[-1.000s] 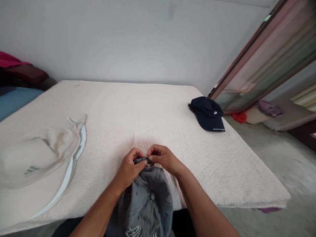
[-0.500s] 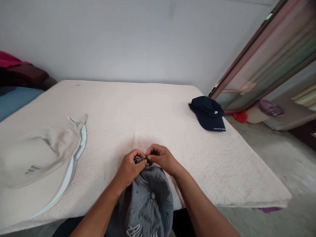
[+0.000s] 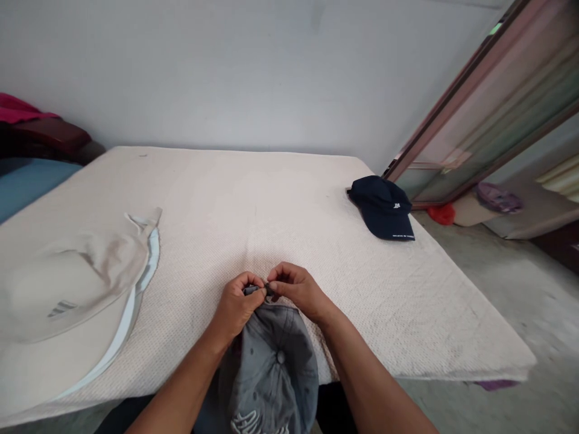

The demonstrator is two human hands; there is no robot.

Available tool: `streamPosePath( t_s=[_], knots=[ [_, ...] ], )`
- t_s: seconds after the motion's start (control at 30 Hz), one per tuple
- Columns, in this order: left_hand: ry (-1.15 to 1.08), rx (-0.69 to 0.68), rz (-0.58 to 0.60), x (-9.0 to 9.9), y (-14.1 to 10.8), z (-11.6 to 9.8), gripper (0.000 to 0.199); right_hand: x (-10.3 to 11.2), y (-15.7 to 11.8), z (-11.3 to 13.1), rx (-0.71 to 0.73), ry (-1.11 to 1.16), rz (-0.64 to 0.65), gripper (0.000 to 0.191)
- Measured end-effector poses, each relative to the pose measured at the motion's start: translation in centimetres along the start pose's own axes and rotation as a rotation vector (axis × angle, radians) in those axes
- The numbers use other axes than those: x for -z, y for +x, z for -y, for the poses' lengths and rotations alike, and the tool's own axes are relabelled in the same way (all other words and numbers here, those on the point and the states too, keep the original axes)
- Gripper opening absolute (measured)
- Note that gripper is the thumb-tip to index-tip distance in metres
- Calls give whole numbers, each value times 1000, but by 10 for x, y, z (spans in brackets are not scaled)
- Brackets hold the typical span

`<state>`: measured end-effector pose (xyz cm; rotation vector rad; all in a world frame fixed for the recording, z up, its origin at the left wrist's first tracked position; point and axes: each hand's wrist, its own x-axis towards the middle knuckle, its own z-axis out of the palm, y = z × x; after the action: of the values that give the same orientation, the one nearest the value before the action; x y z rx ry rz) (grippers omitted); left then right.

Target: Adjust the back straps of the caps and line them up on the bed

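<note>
On the cream woven bedcover (image 3: 235, 205), a beige cap (image 3: 67, 289) lies at far left. The person's left hand (image 3: 235, 304) is clenched on the back strap (image 3: 253, 290) of a gray cap (image 3: 271, 361), which hangs partly off the bedcover toward the person, just below the hands. The right hand (image 3: 296, 290) pinches the same strap from the other side. Against the earlier view, the hands have hardly shifted and stay closed on it. A navy cap (image 3: 380, 208) rests well apart at right

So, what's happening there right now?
Left hand and right hand both pinching the rear strap of a grey cap. Beige cap left, navy cap right, both apart from the hands.
</note>
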<state>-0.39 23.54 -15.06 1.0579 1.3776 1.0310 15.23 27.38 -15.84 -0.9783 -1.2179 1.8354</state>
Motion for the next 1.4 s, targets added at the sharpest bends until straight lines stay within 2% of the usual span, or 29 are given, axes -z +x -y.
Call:
streamPosePath(
  t_s=[0.13, 0.33, 0.6, 0.7, 0.9, 1.17, 1.3, 1.4],
  knots=[
    [-25, 7, 17, 0, 0, 0, 11, 3, -1, -1, -30, -67, 13, 19],
    [44, -2, 9, 1, 1, 2, 11, 3, -1, -7, -82, -33, 7, 21],
    [141, -26, -13, 1, 2, 4, 5, -2, 2, -11, -73, -31, -29, 23],
    [146, -30, -25, 1, 2, 3, 3, -4, 3, -10, -60, -29, -7, 21],
    [-22, 33, 15, 2, 1, 4, 5, -3, 1, -8, 6, -55, 80, 16],
    [-346, 101, 84, 1, -1, 4, 9, 2, -5, -5, 35, 28, 192, 25],
    [-395, 87, 118, 1, -1, 5, 10, 2, -6, -8, 79, -20, 185, 26],
    [-350, 70, 110, 1, -1, 4, 10, 2, -6, -9, 100, -73, 172, 22]
  ],
)
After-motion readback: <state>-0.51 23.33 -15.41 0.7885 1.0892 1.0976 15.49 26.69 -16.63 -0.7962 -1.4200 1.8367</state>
